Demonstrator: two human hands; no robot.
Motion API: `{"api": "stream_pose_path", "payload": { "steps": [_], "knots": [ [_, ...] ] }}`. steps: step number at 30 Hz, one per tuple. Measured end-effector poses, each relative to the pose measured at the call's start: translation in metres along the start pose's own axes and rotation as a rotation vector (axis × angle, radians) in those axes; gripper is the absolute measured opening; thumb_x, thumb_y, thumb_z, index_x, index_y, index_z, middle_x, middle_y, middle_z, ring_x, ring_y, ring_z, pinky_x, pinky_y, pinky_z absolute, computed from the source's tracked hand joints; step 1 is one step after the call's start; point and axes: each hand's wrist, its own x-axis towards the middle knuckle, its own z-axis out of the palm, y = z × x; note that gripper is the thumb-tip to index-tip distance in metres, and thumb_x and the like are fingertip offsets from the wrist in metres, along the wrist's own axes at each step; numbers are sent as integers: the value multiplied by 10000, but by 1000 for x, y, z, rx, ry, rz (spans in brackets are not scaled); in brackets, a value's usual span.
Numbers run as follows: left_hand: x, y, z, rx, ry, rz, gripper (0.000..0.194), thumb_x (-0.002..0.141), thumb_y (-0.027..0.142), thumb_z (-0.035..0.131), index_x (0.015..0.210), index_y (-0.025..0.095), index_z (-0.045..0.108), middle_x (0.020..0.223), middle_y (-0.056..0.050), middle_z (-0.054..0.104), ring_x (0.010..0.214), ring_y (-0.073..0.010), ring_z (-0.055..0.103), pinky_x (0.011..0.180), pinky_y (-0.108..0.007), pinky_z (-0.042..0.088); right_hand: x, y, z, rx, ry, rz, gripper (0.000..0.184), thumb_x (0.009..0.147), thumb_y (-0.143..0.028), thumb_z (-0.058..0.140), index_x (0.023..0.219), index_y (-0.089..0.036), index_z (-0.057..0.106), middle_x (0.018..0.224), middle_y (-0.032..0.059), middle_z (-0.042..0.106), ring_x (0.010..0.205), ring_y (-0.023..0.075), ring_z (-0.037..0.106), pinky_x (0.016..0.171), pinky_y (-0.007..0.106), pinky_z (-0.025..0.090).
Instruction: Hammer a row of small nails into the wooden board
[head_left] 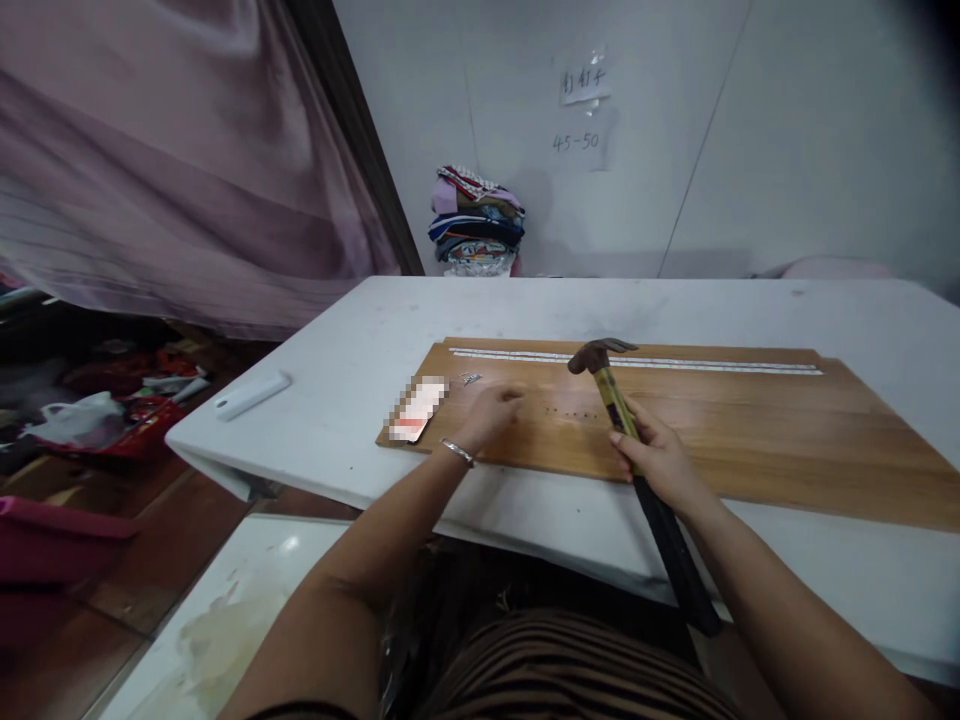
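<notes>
A claw hammer (606, 390) with a rusty head is gripped in my right hand (651, 445), its head raised above the wooden board (757, 430). The black end of its handle points down toward me. My left hand (491, 415), with a silver bangle at the wrist, is low over the board's left part. Its fingers are drawn together, and whatever they pinch is too small to make out. Between my hands, a short row of small dark nails or holes (571, 412) marks the wood. Behind my left hand lies a little pile of nails (470, 378).
A phone (417, 410), partly blurred out, lies on the board's left end. White measuring strips (637, 361) run along its far edge. On the white table (330, 340) rests a white elongated object (253, 396). Folded clothes (477, 222) are stacked by the wall.
</notes>
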Motion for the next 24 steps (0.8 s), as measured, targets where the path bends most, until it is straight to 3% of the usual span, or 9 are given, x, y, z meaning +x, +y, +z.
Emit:
{"api": "stream_pose_path", "payload": {
  "steps": [2,3,5,7,14,20,24],
  "knots": [
    [8,-24,-26,234,172,-9,183,914,140,619,940,193,793,1097,-103,803,1079,-247,715,970,-339,541,-2,0,-3,6,8,-3,858,746,-386,797,1564,-281,561,700,-87,523,467,109,472,396,263,435],
    [12,-34,-37,333,191,6,221,932,145,601,996,202,805,1176,-109,800,1140,-258,710,1017,-355,536,-2,-1,-4,10,10,-4,870,749,-390,796,1576,-274,552,684,-92,510,466,109,471,397,261,438],
    [18,-47,-53,516,181,34,284,954,135,562,1049,206,820,1235,-113,791,1183,-263,711,1056,-358,535,-1,-1,-3,17,12,-6,897,752,-397,796,1597,-258,529,669,-98,498,471,110,474,399,254,440],
    [24,-54,-62,660,84,106,326,983,140,521,1066,204,829,1244,-110,789,1144,-254,729,1049,-359,550,1,-1,-1,25,11,-3,913,755,-406,796,1607,-242,514,667,-102,493,475,109,475,400,248,439],
    [38,-52,-72,1016,-203,382,313,968,52,522,1014,163,810,1211,-152,776,1151,-259,736,1013,-343,563,3,4,-2,37,-2,16,831,768,-400,785,1551,-236,563,719,-85,520,488,105,489,401,249,444],
    [43,-47,-79,1183,-304,362,240,1003,105,541,973,144,776,1101,-159,775,1004,-259,763,847,-332,576,1,5,-6,37,22,21,800,778,-383,776,1541,-247,577,720,-85,519,492,100,490,403,236,436],
    [44,-44,-75,1183,-306,351,226,999,117,544,961,134,766,1081,-173,776,970,-266,767,831,-345,568,-2,5,-7,34,24,31,829,769,-390,783,1551,-231,560,729,-83,526,493,102,499,403,240,441]
  ]
}}
